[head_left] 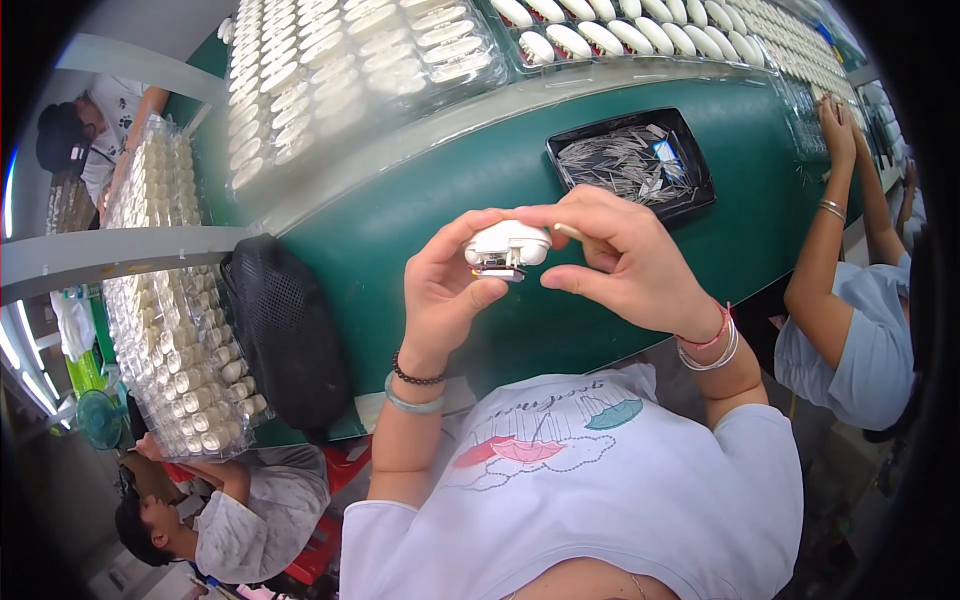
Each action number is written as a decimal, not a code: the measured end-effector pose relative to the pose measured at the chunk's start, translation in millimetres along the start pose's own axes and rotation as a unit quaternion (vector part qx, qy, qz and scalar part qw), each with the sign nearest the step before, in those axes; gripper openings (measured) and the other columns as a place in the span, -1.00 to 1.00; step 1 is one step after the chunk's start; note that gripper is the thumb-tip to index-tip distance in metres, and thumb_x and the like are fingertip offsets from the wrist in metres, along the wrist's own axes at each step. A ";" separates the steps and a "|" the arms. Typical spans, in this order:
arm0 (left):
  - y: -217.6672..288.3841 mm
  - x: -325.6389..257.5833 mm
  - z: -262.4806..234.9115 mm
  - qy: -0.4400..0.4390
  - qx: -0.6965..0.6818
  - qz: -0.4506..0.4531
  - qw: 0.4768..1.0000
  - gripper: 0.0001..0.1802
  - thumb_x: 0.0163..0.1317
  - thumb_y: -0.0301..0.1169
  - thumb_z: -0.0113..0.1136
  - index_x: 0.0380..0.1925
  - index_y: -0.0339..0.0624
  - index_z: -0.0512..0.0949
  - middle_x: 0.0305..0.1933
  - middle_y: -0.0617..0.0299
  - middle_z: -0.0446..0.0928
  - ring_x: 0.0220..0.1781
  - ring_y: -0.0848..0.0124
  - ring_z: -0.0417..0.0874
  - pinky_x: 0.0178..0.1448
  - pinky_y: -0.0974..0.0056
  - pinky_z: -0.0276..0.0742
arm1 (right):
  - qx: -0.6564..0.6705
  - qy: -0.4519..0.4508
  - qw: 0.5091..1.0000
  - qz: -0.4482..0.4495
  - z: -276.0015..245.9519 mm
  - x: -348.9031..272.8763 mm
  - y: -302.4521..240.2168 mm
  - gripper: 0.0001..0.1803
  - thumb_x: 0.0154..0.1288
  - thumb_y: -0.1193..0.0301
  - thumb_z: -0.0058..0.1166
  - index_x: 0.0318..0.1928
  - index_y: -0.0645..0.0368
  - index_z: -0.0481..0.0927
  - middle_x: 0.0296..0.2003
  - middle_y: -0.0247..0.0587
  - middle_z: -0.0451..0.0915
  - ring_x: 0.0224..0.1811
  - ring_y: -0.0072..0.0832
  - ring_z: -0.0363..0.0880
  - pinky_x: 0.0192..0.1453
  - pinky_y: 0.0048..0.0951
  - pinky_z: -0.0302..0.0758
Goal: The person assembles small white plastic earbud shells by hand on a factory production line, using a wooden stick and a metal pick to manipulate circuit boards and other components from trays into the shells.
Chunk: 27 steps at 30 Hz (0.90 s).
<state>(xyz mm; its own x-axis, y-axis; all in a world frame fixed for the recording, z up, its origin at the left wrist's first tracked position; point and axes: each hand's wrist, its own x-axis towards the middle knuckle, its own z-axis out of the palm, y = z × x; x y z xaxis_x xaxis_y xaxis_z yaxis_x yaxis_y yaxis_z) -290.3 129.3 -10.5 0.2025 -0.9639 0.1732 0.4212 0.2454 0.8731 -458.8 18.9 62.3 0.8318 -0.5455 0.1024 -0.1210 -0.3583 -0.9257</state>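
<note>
My left hand [440, 280] grips a white, rounded plastic housing [503, 243] between thumb and fingers, above the green table. The near side of this housing is open, showing small electronic parts and a bit of yellow and red inside. My right hand [622, 255] is at its right side, with the index finger stretched to the top of the housing and the thumb apart from it. A small cream-coloured stick-like piece [569, 233] pokes out from the curled fingers of my right hand; its exact kind is hard to make out.
Beyond my hands, a black tray [700, 190] holds many thin metallic pieces and a blue-white item. Clear trays of white housings [345, 75] line the far side, with more [180, 340] at left beside a black mesh bag [285, 330]. Co-workers sit left and right [850, 320].
</note>
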 end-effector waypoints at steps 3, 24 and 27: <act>-2.9 -0.7 -0.6 -0.011 -0.016 -0.004 1.000 -0.39 0.04 -0.40 0.34 0.09 -0.36 0.35 0.05 0.08 0.44 0.06 0.36 0.48 0.12 0.30 0.41 | 0.003 0.024 0.999 -0.028 11.2 1.3 10.8 -0.53 -0.04 0.63 0.20 -0.02 0.09 0.57 -0.42 -0.39 0.42 -0.59 -0.73 0.14 -0.52 -0.64 0.14; -4.3 -2.3 11.6 0.066 -0.015 -0.052 0.996 -0.69 0.17 -0.39 0.21 -0.13 -0.36 0.53 -0.21 0.18 0.48 -0.22 0.43 0.54 -0.15 0.39 0.51 | 0.187 -0.033 0.981 0.042 4.6 13.7 22.6 -0.66 0.17 0.52 0.12 -0.01 0.26 0.51 -0.26 -0.35 0.44 -0.50 -0.73 0.23 -0.47 -0.67 0.25; -7.3 -1.1 17.0 0.133 0.049 0.001 0.990 -0.70 0.17 -0.40 0.21 -0.14 -0.36 0.53 -0.22 0.21 0.48 -0.24 0.44 0.55 -0.17 0.38 0.53 | -0.021 0.028 0.998 -0.047 15.8 9.0 13.8 -0.58 0.12 0.51 0.17 0.04 0.22 0.49 -0.27 -0.34 0.44 -0.51 -0.75 0.24 -0.53 -0.65 0.20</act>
<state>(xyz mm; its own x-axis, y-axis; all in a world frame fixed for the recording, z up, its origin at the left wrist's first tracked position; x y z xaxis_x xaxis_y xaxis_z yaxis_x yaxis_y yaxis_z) -308.6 126.8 -9.4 0.4345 -0.8987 0.0600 0.3362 0.2236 0.9148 -444.5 21.0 44.7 0.8092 -0.5489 0.2095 -0.0676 -0.4412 -0.8949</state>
